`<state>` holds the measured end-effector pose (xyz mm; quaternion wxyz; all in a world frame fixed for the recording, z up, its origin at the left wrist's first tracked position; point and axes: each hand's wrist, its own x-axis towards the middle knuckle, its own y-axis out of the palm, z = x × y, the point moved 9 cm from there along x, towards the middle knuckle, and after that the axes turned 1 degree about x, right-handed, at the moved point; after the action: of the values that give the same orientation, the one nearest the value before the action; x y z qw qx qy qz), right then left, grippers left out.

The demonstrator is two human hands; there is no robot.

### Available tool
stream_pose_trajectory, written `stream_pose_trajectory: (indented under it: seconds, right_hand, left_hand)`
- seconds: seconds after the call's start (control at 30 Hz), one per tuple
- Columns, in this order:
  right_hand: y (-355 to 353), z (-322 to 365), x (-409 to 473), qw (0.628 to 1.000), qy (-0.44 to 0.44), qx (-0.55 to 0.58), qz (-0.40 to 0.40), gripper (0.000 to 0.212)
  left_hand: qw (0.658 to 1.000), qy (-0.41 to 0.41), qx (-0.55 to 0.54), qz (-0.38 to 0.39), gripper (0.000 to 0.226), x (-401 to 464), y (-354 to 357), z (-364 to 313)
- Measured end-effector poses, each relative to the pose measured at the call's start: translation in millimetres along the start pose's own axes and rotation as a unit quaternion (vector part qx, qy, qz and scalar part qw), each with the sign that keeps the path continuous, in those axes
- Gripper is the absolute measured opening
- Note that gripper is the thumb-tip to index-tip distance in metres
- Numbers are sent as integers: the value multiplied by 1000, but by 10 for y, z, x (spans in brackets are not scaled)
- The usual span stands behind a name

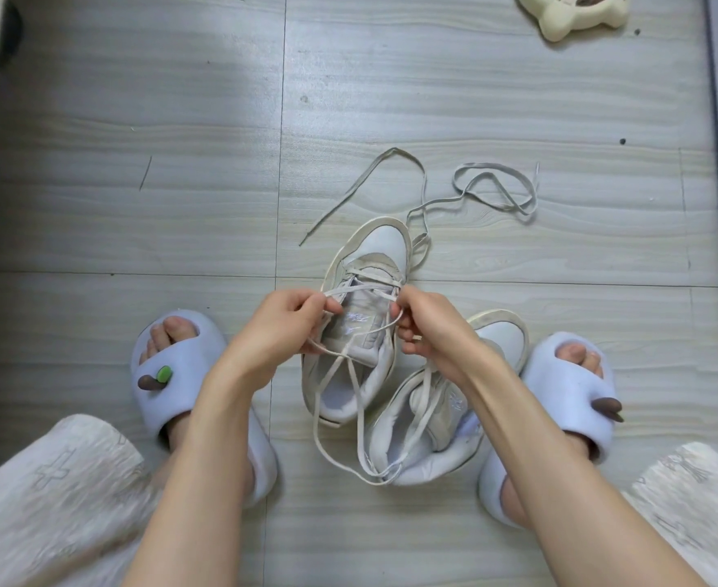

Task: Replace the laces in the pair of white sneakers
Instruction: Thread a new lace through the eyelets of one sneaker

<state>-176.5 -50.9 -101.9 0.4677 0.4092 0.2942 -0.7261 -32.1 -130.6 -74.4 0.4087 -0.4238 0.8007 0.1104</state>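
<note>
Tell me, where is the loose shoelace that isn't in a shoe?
The loose shoelace lies on the floor, in the head view's upper right, just beyond the toe of the sneaker being laced.

Tiled floor (518,69): two sneakers (365,315), loose lace (492,188), slippers (179,374).

— Where does the camera sit?
— On the person's head, one wide-angle view, tipped steeply down at the tiled floor (476,78) between their feet.
— Close?
— Near enough that both forearms rise from the bottom edge and fill the lower half. The edges bow outward. There's no second view.
</note>
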Motion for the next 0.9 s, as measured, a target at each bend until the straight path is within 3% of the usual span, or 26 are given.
stream_pose_trajectory:
  seconds: [0.13,0.23,0.43,0.57,0.9]
  right_hand:
    - [-46,-74,1,991,12,130,14,32]
    - [-100,-124,-10,981,18,194,19,26]
    - [-307,-158,-29,998,-21,3,-60,10]
    - [-351,-85,-4,993,-35,-70,-84,10]
    - [-233,-182,105,994,0,105,-25,14]
  left_hand:
    - [994,-35,-100,-10,28,35,-21,126]
    - [993,-34,-111,-10,25,37,-27,121]
    - [995,-14,-100,-8,29,75,-42,113]
    - [993,-13,-114,-17,30,116,-56,105]
    - [971,-74,-228,-16,25,204,-49,256]
